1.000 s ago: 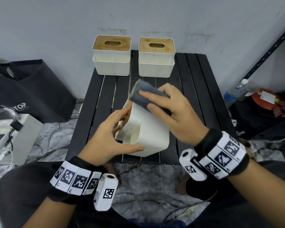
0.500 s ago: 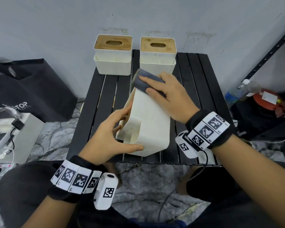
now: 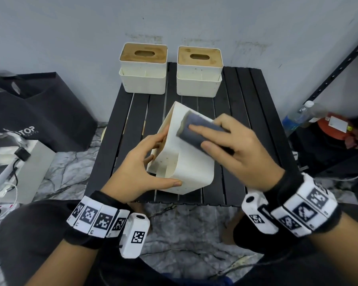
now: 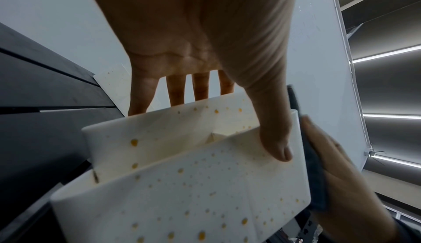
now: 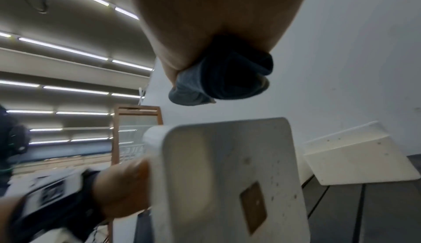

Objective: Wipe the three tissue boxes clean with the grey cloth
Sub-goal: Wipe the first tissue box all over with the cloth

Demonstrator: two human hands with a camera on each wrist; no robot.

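Note:
A white speckled tissue box (image 3: pixel 194 168) lies tilted on its side at the middle of the black slatted table (image 3: pixel 246 120). My left hand (image 3: pixel 141 168) grips its near left end, thumb (image 4: pixel 273 138) on the outer wall and fingers over the rim. My right hand (image 3: pixel 236 153) holds the folded grey cloth (image 3: pixel 196 131) and presses it on the box's upturned face. In the right wrist view the cloth (image 5: pixel 223 77) is bunched under my palm above the box (image 5: pixel 227 174). Two more white tissue boxes with wooden lids (image 3: pixel 143 79) (image 3: pixel 198 81) stand upright at the table's far edge.
A grey wall rises right behind the table. On the floor at the left are a black bag (image 3: pixel 39 112) and a white device with cables (image 3: pixel 6 162). At the right stand a water bottle (image 3: pixel 296 118), a red object (image 3: pixel 335 126) and a black metal shelf frame (image 3: pixel 337 67).
The right hand slid the cloth up to the far end of the box, then drew it back toward me along the face. The left hand kept its hold on the box.

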